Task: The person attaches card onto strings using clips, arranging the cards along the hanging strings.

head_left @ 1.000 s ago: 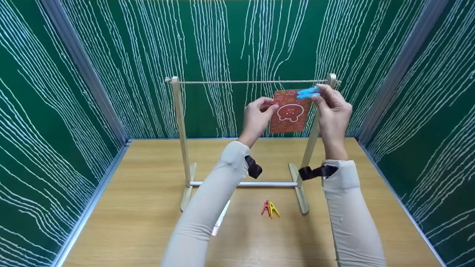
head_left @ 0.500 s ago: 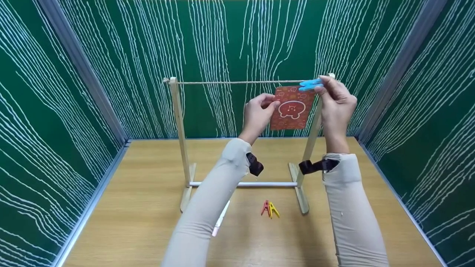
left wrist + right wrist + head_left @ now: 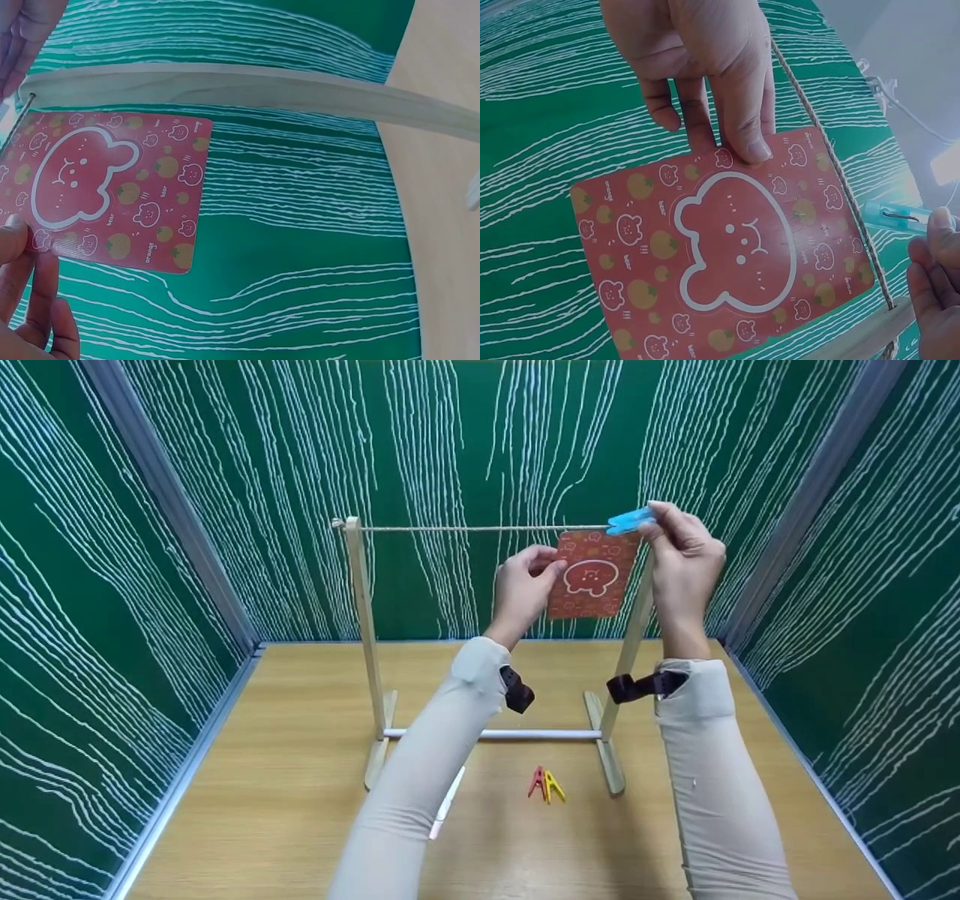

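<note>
My left hand (image 3: 527, 589) pinches the left edge of a red card (image 3: 591, 577) printed with a white-outlined bear, which hangs upside down in the head view. The card's upper edge lies along the twine (image 3: 480, 528), near the right post. At the card's upper right corner, my right hand (image 3: 686, 566) pinches a light blue clothespin (image 3: 630, 521) by its tail end. Seen from the right wrist, the tip of the clothespin (image 3: 892, 216) meets the twine (image 3: 821, 146) beside the card's edge. Whether it bites both cannot be told.
A wooden stand carries the twine between its left post (image 3: 364, 622) and right post (image 3: 634, 634), with a white rod (image 3: 540, 733) low down. Red (image 3: 537, 782) and yellow (image 3: 553, 786) clothespins lie on the table (image 3: 262, 810). A pale, slim object (image 3: 448, 806) is partly behind the left sleeve.
Both hands have risen slightly, bringing the card's top edge up to the twine. The blue clothespin has moved up and a little right, from the card's corner to the twine.
</note>
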